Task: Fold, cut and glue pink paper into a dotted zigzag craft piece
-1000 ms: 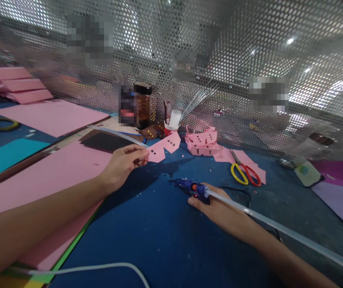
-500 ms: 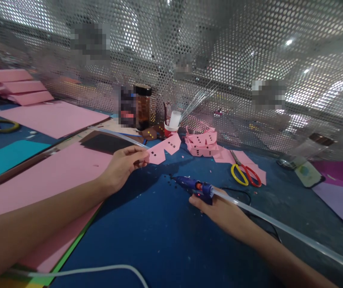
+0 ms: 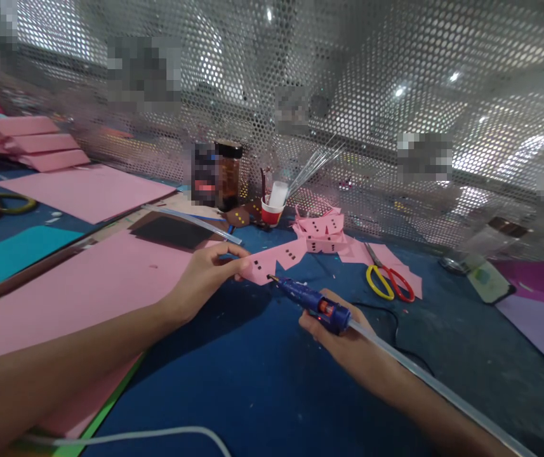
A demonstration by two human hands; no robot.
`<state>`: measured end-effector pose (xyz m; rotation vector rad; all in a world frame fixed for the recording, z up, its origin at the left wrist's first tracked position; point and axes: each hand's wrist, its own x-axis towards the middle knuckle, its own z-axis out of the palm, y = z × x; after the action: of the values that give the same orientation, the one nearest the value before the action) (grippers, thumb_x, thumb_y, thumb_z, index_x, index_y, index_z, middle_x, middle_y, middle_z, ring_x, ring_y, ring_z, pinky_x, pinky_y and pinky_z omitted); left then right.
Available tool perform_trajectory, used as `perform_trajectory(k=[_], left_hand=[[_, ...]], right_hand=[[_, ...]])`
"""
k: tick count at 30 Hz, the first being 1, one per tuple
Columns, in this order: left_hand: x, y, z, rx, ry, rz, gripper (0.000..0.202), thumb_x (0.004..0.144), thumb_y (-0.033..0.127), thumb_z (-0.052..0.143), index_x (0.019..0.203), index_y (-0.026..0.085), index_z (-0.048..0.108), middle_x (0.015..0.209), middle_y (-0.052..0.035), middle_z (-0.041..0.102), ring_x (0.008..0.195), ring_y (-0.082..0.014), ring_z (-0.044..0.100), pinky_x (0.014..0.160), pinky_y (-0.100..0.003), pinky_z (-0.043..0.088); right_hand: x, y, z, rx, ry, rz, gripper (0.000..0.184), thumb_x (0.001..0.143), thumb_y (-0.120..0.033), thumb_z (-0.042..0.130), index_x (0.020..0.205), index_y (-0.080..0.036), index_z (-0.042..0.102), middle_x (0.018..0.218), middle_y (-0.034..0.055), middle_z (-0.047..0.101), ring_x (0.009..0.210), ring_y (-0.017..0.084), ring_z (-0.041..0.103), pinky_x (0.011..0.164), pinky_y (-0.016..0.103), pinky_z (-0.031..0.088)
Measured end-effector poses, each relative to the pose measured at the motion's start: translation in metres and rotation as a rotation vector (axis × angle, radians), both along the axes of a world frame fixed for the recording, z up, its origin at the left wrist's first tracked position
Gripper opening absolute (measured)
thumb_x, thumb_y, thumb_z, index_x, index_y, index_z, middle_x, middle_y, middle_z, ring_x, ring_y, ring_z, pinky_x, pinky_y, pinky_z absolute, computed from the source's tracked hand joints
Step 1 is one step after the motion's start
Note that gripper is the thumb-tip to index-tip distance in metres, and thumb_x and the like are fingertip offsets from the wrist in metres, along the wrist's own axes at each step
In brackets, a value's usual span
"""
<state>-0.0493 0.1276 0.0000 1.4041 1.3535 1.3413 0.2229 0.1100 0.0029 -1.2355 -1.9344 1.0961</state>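
Observation:
Between the thumb and fingers of my left hand (image 3: 209, 277) is the left end of a notched pink paper strip (image 3: 266, 261) marked with small black squares. My right hand (image 3: 341, 330) is wrapped round a blue glue gun (image 3: 307, 296), a long clear glue stick (image 3: 414, 368) running out of its back. The gun's nozzle meets the strip's lower edge, where a small black square sits at the tip. Just behind the strip's right end is a pile of similar pink paper pieces (image 3: 322, 233).
Scissors (image 3: 386, 279) with yellow and red handles lie on pink scraps. A red and white cup (image 3: 272, 212) and a dark-lidded jar (image 3: 228, 174) stand before the perforated metal screen (image 3: 338, 76). Pink sheets (image 3: 124, 285) spread across the left; a white cable (image 3: 157, 435) crosses the front.
The pink strip in my left hand has moved right and down. My right hand has shifted the glue gun slightly, and its nozzle now meets the strip's lower edge, a black square at its tip.

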Motion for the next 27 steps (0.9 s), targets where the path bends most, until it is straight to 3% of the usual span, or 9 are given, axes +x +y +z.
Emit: perform_trajectory(k=[4, 11, 27], left_hand=[[0.001, -0.002, -0.001, 0.004, 0.019, -0.027, 0.018, 0.081, 0.037, 0.071, 0.085, 0.019, 0.071, 0.083, -0.0012, 0.068, 0.069, -0.0149, 0.057, 0.069, -0.028, 0.044], [0.004, -0.003, 0.001, -0.002, -0.017, -0.046, 0.017, 0.080, 0.035, 0.071, 0.085, 0.018, 0.071, 0.087, -0.0039, 0.070, 0.070, -0.0161, 0.059, 0.067, -0.028, 0.047], [0.006, -0.004, 0.001, 0.004, -0.020, -0.060, 0.020, 0.081, 0.037, 0.072, 0.085, 0.018, 0.070, 0.091, -0.0050, 0.071, 0.072, -0.0168, 0.060, 0.066, -0.029, 0.047]], right_hand=[[-0.001, -0.001, 0.007, 0.036, -0.032, 0.058, 0.024, 0.092, -0.041, 0.062, 0.082, -0.023, 0.050, 0.073, -0.0050, 0.044, 0.062, 0.011, 0.041, 0.053, 0.021, 0.037], [-0.004, 0.001, 0.013, 0.169, -0.118, 0.090, 0.014, 0.089, -0.028, 0.062, 0.083, -0.022, 0.051, 0.084, 0.0001, 0.055, 0.070, 0.013, 0.051, 0.055, 0.023, 0.039], [-0.003, 0.002, 0.012, 0.271, -0.175, 0.110, 0.013, 0.090, -0.029, 0.062, 0.083, -0.022, 0.052, 0.085, 0.0001, 0.057, 0.067, 0.012, 0.052, 0.059, 0.023, 0.041]])
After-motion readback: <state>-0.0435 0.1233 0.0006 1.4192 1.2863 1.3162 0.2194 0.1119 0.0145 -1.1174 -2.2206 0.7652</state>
